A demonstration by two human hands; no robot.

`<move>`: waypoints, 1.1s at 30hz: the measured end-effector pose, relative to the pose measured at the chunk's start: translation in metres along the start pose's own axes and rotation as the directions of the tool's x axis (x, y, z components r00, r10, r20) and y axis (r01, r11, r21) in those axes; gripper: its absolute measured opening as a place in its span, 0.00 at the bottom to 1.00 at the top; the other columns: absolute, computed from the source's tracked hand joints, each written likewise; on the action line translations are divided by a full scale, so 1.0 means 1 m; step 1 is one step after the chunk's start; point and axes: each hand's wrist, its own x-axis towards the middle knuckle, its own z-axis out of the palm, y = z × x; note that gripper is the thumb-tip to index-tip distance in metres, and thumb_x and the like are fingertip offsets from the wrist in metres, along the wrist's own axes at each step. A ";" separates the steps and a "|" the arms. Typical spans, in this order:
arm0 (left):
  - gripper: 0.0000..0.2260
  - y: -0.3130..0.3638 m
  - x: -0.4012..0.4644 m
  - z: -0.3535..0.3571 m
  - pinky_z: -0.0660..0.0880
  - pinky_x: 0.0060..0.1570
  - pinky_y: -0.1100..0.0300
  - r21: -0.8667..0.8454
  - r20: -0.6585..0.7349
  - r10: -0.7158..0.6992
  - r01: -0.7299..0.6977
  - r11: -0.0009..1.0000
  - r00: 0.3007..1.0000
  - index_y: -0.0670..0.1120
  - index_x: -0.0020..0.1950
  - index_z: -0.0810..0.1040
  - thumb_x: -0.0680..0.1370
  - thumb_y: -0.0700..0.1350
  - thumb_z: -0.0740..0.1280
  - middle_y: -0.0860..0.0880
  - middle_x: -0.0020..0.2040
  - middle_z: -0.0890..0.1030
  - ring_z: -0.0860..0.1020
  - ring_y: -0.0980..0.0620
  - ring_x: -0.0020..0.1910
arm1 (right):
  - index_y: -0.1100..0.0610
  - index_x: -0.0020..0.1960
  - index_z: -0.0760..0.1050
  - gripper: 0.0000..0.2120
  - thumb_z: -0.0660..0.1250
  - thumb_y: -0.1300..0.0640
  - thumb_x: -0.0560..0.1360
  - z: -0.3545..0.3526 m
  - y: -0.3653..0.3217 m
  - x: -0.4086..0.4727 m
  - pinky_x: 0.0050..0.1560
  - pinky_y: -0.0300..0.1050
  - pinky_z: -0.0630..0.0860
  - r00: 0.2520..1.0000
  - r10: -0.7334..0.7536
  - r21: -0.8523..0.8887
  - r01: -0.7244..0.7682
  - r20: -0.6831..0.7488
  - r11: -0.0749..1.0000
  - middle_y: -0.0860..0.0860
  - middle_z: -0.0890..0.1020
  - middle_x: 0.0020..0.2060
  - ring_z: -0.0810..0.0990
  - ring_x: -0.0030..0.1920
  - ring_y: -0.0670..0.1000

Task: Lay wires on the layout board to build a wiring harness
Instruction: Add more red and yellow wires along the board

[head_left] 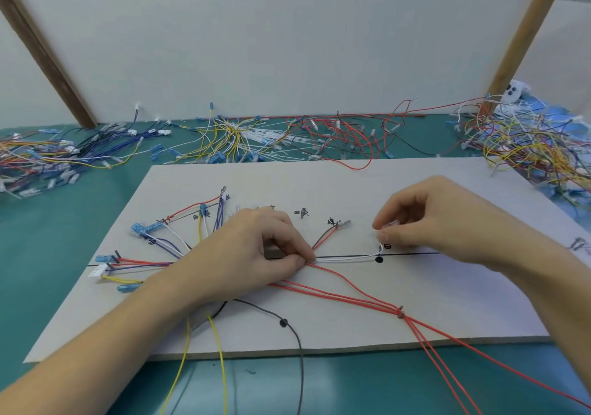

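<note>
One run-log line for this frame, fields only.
left hand: pins wire bundle on layout board | right hand: pinches white wire terminal | stage: routing white wire along black line

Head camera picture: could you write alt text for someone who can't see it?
Two hands lay a white wire along a black line on a pale layout board: the left hand pins the wire bundle down, the right hand pinches the wire's clear-sleeved end. Heaps of loose coloured wires lie behind on a green table.

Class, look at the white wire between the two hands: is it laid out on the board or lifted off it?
Laid out. The white wire runs along the black line on the layout board.
</note>
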 end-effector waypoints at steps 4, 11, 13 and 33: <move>0.10 0.001 0.001 0.001 0.71 0.44 0.70 0.008 -0.007 0.005 -0.005 1.000 1.000 0.56 0.47 0.89 0.76 0.40 0.75 0.57 0.43 0.82 0.80 0.55 0.49 | 0.51 0.41 0.88 0.05 0.79 0.60 0.69 -0.007 -0.009 0.016 0.33 0.35 0.77 0.983 0.123 -0.025 -0.121 0.134 0.992 0.50 0.86 0.32 0.82 0.31 0.44; 0.11 0.003 0.001 0.001 0.70 0.44 0.69 0.008 -0.005 0.013 -0.013 1.000 1.000 0.56 0.47 0.89 0.75 0.38 0.75 0.56 0.43 0.82 0.79 0.55 0.46 | 0.56 0.40 0.88 0.05 0.77 0.65 0.71 -0.010 -0.020 0.044 0.30 0.38 0.77 0.881 0.365 -0.099 -0.352 0.302 0.931 0.53 0.86 0.33 0.77 0.28 0.46; 0.11 0.003 0.001 0.001 0.72 0.45 0.66 0.023 -0.005 0.023 -0.023 0.999 1.000 0.55 0.48 0.89 0.76 0.38 0.75 0.56 0.43 0.82 0.79 0.54 0.47 | 0.57 0.41 0.87 0.03 0.78 0.64 0.71 -0.010 -0.020 0.042 0.31 0.39 0.77 0.891 0.343 -0.103 -0.328 0.297 0.939 0.54 0.86 0.34 0.78 0.28 0.47; 0.20 0.031 -0.004 0.015 0.69 0.53 0.52 0.593 0.151 0.208 -0.257 0.763 0.966 0.61 0.69 0.76 0.79 0.51 0.55 0.56 0.55 0.74 0.71 0.52 0.53 | 0.50 0.42 0.85 0.09 0.76 0.65 0.72 0.036 0.033 -0.030 0.40 0.30 0.69 0.915 -0.293 -0.203 0.242 -0.278 0.949 0.43 0.79 0.37 0.78 0.39 0.47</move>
